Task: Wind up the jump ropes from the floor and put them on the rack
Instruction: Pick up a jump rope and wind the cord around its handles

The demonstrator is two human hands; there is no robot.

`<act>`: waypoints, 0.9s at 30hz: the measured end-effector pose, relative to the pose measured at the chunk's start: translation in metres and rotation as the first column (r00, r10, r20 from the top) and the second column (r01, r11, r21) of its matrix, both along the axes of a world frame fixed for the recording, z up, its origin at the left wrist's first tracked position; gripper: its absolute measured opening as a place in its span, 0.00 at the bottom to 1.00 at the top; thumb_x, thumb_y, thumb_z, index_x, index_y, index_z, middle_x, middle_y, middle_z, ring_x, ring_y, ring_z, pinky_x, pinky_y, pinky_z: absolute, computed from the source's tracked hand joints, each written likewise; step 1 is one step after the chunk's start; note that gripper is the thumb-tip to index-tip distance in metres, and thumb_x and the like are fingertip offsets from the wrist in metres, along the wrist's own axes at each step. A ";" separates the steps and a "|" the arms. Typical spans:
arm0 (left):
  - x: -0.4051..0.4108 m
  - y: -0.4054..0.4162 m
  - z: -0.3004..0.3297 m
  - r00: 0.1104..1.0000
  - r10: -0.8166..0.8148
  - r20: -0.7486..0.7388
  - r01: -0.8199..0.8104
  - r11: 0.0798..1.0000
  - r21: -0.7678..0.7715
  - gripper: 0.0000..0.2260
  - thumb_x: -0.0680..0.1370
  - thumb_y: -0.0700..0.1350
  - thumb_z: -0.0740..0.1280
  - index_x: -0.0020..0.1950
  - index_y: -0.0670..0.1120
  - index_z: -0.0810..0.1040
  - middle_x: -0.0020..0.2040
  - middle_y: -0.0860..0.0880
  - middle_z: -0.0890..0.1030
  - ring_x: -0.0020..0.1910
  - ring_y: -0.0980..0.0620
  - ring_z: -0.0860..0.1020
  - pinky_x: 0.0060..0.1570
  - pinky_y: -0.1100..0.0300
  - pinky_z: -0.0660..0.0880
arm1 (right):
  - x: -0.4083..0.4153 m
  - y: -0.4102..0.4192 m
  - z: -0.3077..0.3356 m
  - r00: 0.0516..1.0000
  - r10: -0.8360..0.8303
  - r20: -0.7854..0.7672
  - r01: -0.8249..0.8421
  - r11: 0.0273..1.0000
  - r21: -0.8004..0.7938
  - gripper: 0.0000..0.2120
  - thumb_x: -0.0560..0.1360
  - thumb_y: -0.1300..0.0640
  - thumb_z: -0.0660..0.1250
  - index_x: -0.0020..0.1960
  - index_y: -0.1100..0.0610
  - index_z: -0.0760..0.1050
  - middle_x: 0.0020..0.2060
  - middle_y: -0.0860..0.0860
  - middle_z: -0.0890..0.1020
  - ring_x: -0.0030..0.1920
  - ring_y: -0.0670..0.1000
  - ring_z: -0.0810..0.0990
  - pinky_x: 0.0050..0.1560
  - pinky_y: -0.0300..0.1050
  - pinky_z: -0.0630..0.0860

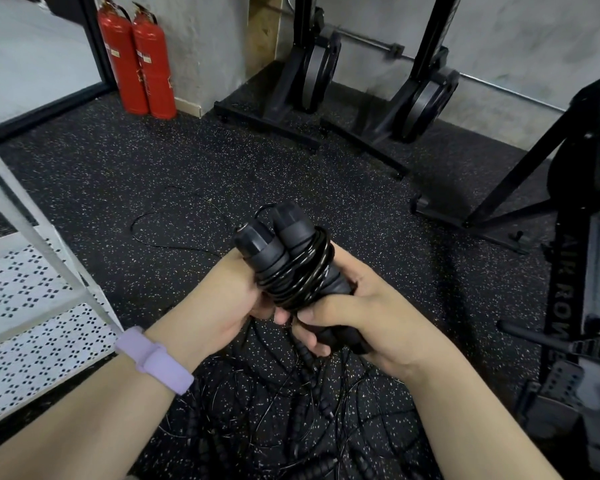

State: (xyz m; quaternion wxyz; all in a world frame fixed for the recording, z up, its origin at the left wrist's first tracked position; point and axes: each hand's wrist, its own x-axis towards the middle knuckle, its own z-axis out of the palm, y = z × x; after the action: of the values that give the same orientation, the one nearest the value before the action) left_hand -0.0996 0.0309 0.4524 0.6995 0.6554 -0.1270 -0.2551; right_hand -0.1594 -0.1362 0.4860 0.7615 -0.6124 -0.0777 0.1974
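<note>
Both hands hold one jump rope (291, 268) above the pile — its two handles side by side, the cord coiled round them. The left hand (227, 292) grips the bundle from the side; the right hand (364, 317) curls its fingers (317, 315) round the lower ends. The winding looks nearly done; next, likely, the loose end needs securing before the bundle goes to the white rack (35, 292), left of the pile. More ropes (278, 420) lie tangled on the speckled floor (125, 178). Beyond the pile stand fire extinguishers (137, 60) against a grey wall.
</note>
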 end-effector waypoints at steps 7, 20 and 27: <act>0.001 -0.003 -0.009 0.994 0.085 0.070 -0.094 0.984 0.153 0.12 0.85 0.34 0.56 0.43 0.32 0.72 0.26 0.45 0.70 0.23 0.54 0.66 0.28 0.60 0.61 | 0.000 0.004 -0.002 1.000 -0.027 -0.007 0.027 0.999 0.037 0.23 0.73 0.74 0.64 0.66 0.63 0.71 0.44 0.66 0.79 0.33 0.55 0.73 0.31 0.49 0.66; -0.001 -0.004 -0.003 0.982 0.088 0.167 -0.135 0.944 0.301 0.26 0.87 0.53 0.52 0.31 0.50 0.73 0.25 0.55 0.70 0.24 0.55 0.65 0.31 0.56 0.61 | 0.010 0.001 -0.007 0.982 -0.178 -0.065 0.184 0.979 0.084 0.14 0.73 0.69 0.65 0.58 0.66 0.72 0.45 0.63 0.80 0.33 0.55 0.72 0.31 0.45 0.67; -0.004 0.016 -0.004 0.817 -0.053 0.574 -0.401 0.663 0.633 0.29 0.84 0.62 0.47 0.36 0.48 0.75 0.27 0.50 0.77 0.28 0.51 0.77 0.35 0.54 0.75 | 0.018 -0.029 -0.012 0.889 -0.451 -0.077 0.443 0.891 -0.099 0.16 0.69 0.67 0.70 0.56 0.60 0.75 0.44 0.61 0.82 0.33 0.54 0.74 0.32 0.46 0.67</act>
State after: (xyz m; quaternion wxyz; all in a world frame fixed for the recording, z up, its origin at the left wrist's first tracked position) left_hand -0.1032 0.0466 0.4486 0.3342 0.9316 -0.1419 -0.0144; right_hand -0.1416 -0.1651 0.4742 0.7646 -0.6330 0.1108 0.0495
